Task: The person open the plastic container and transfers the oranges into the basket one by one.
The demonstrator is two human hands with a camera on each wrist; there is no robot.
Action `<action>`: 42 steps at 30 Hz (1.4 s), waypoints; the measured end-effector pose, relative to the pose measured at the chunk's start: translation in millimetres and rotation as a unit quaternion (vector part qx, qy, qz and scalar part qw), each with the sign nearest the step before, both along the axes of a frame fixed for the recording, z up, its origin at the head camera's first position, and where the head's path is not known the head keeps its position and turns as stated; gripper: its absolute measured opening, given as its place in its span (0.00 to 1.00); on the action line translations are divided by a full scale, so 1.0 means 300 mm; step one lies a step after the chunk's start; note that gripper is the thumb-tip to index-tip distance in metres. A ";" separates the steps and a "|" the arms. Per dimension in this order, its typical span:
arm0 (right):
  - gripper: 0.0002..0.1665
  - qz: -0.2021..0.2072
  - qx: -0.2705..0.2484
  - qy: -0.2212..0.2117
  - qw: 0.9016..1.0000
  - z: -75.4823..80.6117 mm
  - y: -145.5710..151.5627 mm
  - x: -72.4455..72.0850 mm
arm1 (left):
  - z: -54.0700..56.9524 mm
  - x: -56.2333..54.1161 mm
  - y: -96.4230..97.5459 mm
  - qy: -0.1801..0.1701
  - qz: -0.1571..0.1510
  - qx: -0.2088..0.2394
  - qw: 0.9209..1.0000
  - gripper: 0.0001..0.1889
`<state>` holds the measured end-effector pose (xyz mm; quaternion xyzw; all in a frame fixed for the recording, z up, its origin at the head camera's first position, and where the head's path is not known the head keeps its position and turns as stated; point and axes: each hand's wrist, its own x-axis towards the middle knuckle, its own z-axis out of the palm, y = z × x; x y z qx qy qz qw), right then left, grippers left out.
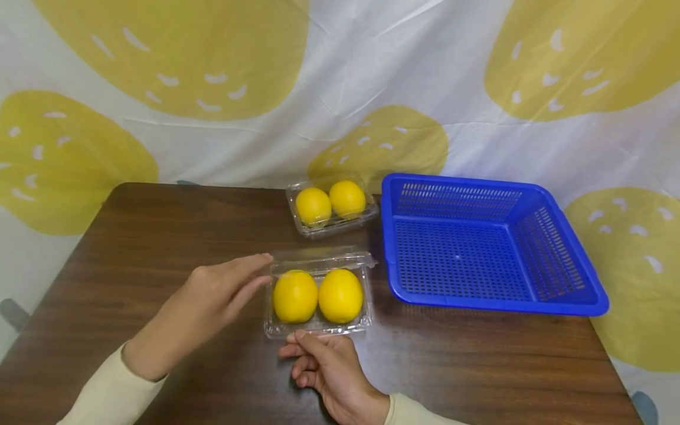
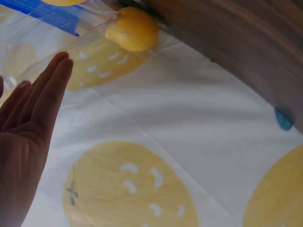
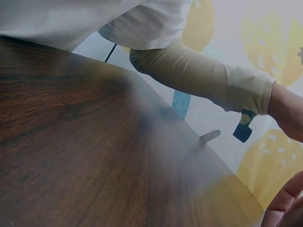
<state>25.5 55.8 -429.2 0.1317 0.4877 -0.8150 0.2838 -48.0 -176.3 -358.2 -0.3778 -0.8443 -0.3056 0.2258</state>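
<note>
A clear plastic clamshell box (image 1: 319,328) holding two round yellow fruits (image 1: 295,297) lies near the table's middle. At its left rear corner is my left hand (image 1: 212,292), fingers straight, thumb apart below them; whether the fingertips touch the plastic I cannot tell. That left hand (image 2: 33,113) also shows in the left wrist view, beside clear plastic and a yellow fruit (image 2: 135,29). My right hand (image 1: 337,369) pinches the box's front edge between thumb and forefinger, other fingers curled. Only part of the right hand (image 3: 286,203) appears in the right wrist view.
Behind stands a second clear box (image 1: 319,231) with two yellow fruits. A blue slotted basket (image 1: 494,304) is to the right. The dark wooden table (image 1: 175,230) ends at a hanging patterned cloth (image 1: 350,59). The right wrist view shows the other arm's sleeve (image 3: 203,80).
</note>
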 end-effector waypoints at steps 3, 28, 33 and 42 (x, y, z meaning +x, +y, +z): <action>0.19 0.000 0.000 0.000 1.000 -0.004 0.002 0.001 | -0.011 -0.030 -0.006 -0.005 -0.001 0.032 0.999 0.29; 0.17 0.007 -0.008 0.007 1.000 -0.021 0.020 0.004 | -0.063 -0.198 0.038 -0.096 0.096 0.194 0.972 0.17; 0.17 0.010 -0.007 0.008 1.000 -0.022 0.025 0.001 | -0.075 -0.198 0.035 -0.120 0.099 0.191 0.969 0.23; 0.17 0.008 0.001 0.012 1.000 -0.021 0.034 -0.005 | -0.104 -0.195 0.034 -0.158 0.104 0.156 0.969 0.27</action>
